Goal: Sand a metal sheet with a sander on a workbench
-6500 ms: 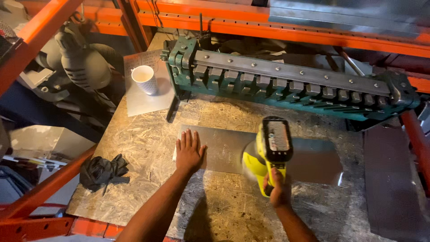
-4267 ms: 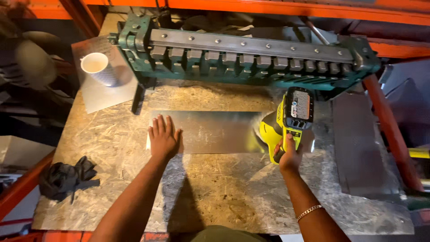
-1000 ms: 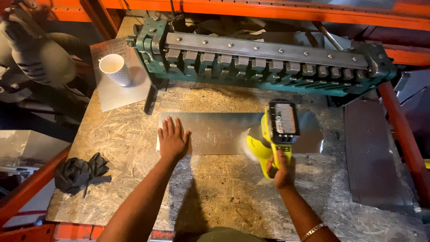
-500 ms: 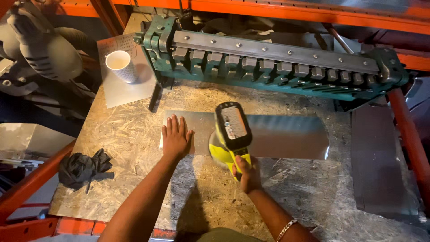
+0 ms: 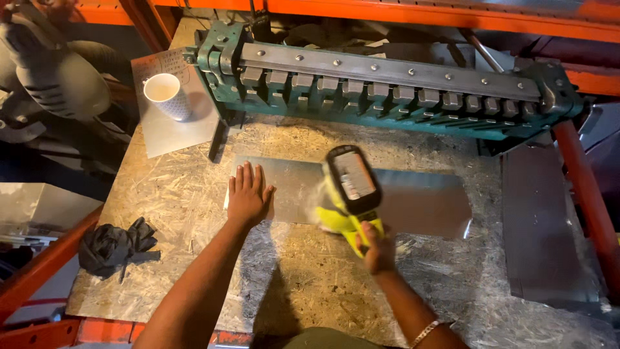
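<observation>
A flat sheet of metal (image 5: 420, 200) lies on the chipboard bench top (image 5: 161, 213), in front of a green bending brake (image 5: 381, 84). My left hand (image 5: 248, 194) rests flat, fingers spread, on the sheet's left end. My right hand (image 5: 376, 245) grips the handle of a yellow cordless sander (image 5: 349, 187), whose pad sits on the sheet's near edge around its middle. The tool is blurred with motion.
A white paper cup (image 5: 165, 94) stands on a small metal sheet at the back left. A pair of black gloves (image 5: 116, 245) lies at the bench's left edge. Another metal sheet (image 5: 549, 232) lies on the right. Orange rack beams (image 5: 581, 181) frame the bench.
The sander has swept leftward along the sheet from its right part to about the middle. My left hand has stayed pressed on the sheet's left end.
</observation>
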